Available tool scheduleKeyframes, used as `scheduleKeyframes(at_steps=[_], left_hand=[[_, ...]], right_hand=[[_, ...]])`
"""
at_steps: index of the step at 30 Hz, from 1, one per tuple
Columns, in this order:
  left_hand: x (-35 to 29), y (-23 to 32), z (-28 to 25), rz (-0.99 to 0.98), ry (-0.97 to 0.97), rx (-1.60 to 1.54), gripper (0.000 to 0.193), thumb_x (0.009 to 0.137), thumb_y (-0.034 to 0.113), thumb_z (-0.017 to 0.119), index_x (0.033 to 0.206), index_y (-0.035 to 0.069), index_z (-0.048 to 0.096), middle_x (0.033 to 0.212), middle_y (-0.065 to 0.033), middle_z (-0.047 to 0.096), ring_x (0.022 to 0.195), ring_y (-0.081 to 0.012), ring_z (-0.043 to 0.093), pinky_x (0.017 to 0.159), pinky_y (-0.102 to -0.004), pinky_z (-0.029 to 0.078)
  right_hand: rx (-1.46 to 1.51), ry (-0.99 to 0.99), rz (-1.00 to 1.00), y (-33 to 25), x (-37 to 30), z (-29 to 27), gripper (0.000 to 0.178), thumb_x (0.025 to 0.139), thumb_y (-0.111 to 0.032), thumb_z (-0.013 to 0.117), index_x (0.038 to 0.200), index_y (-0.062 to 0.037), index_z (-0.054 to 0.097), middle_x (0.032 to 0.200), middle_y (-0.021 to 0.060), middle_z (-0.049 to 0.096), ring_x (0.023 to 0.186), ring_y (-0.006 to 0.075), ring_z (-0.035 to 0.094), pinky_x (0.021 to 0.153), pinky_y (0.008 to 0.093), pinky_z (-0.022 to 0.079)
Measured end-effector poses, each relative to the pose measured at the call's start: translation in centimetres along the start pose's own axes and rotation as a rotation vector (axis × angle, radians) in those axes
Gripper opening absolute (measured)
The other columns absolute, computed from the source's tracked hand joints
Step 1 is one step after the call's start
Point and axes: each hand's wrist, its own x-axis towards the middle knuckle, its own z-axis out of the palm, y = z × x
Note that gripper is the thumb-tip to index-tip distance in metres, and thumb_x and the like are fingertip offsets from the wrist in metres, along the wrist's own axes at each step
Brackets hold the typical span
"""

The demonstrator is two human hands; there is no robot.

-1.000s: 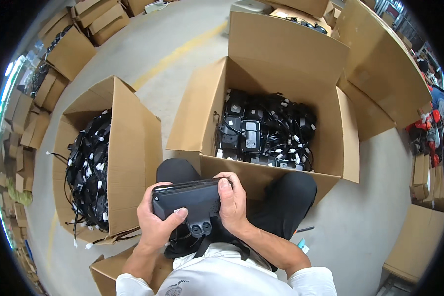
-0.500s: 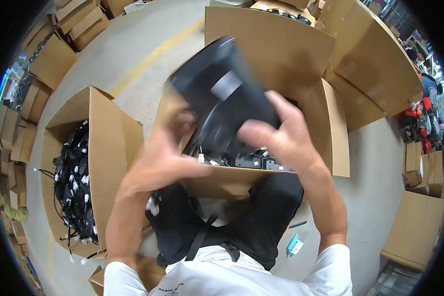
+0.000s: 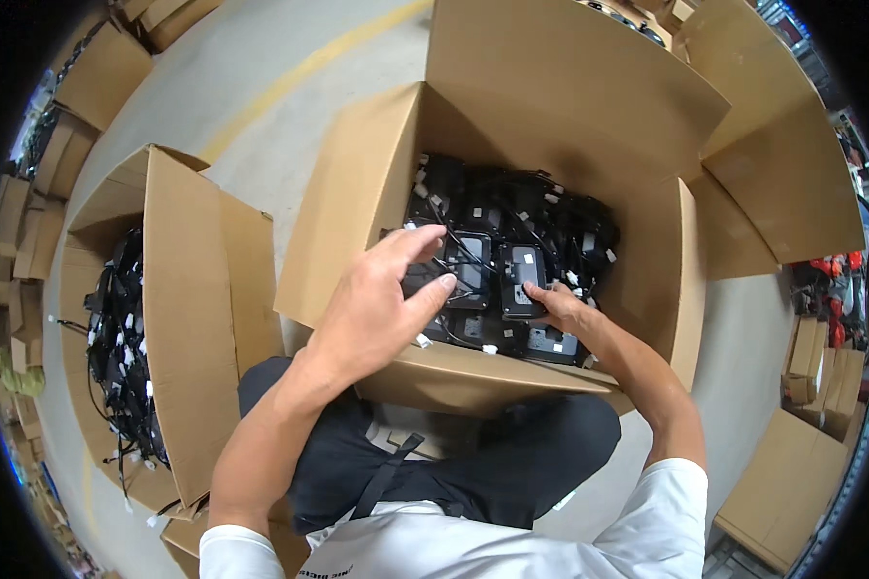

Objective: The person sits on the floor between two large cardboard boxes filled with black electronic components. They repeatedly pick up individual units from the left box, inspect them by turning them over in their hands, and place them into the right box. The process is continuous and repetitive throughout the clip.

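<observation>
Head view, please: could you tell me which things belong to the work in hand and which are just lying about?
In hand: left hand, right hand, black devices, open cardboard box.
Lying about: left box of black cables, stacked cartons, red items.

open brown carton [image 3: 550, 125] centre, black devices inside | second open carton [image 3: 188, 309] left | white tags [image 3: 116, 386] on cables

The black gadgets [image 3: 512, 261] lie packed flat in the big open cardboard box [image 3: 570, 106], with thin wires and small white tags among them. One black gadget [image 3: 520, 280] on top shows a grey face.
</observation>
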Motion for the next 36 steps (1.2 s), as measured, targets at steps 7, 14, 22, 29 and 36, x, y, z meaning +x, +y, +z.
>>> scheduleKeyframes(at_steps=[7, 14, 22, 29, 36], left_hand=[[-2.4, -0.1, -2.4, 0.197, 0.135, 0.141, 0.045, 0.088, 0.017, 0.076, 0.126, -0.004, 0.063, 0.123, -0.0244, 0.067, 0.117, -0.041, 0.063, 0.102, -0.0463, 0.05], [-18.0, -1.8, -19.3, -0.066, 0.448, 0.493, 0.035, 0.087, 0.015, 0.075, 0.117, -0.002, 0.069, 0.114, -0.0186, 0.072, 0.105, -0.0343, 0.07, 0.094, -0.041, 0.056], [-41.2, -21.2, -32.6, -0.694, -0.028, 0.546, 0.078, 0.077, 0.032, 0.084, 0.141, 0.0, 0.054, 0.139, -0.0237, 0.057, 0.133, -0.0389, 0.053, 0.112, -0.0446, 0.042], [-40.3, -21.4, -35.1, -0.739, -0.223, 0.789, 0.069, 0.065, 0.047, 0.092, 0.11, 0.0, 0.067, 0.11, -0.023, 0.069, 0.106, -0.0416, 0.066, 0.09, -0.047, 0.052], [-41.2, -12.6, -36.2, -0.472, 0.446, 0.178, 0.032, 0.097, 0.03, 0.071, 0.083, 0.002, 0.064, 0.07, -0.004, 0.063, 0.064, -0.0113, 0.059, 0.06, -0.0336, 0.049]], right_hand=[[-0.155, -0.161, 0.004, 6.4, 7.8, -3.3, 0.081, 0.095, -0.054, 0.069, 0.15, -0.0028, 0.038, 0.15, 0.0173, 0.049, 0.131, 0.0346, 0.055, 0.098, 0.0604, 0.051], [-0.986, 0.184, -0.358, 3.2, 7.2, -8.8, 0.055, 0.099, -0.045, 0.066, 0.105, 0.0097, 0.066, 0.074, 0.0105, 0.067, 0.058, 0.0219, 0.066, 0.051, 0.0334, 0.051], [-0.587, 0.03, -0.422, -8.0, -4.3, 2.4, 0.028, 0.103, -0.03, 0.062, 0.105, -0.0018, 0.064, 0.084, 0.0037, 0.065, 0.069, 0.0104, 0.062, 0.06, 0.0248, 0.05], [-1.066, -0.101, -0.765, -10.2, -11.6, 16.7, 0.034, 0.099, -0.019, 0.063, 0.116, 0.0102, 0.066, 0.093, 0.0107, 0.071, 0.08, 0.0163, 0.065, 0.075, 0.0308, 0.053], [-0.97, -0.428, -0.866, -8.5, -21.7, 29.3, 0.029, 0.097, -0.008, 0.061, 0.119, 0.0103, 0.064, 0.102, 0.0121, 0.07, 0.098, 0.0191, 0.069, 0.09, 0.0311, 0.054]])
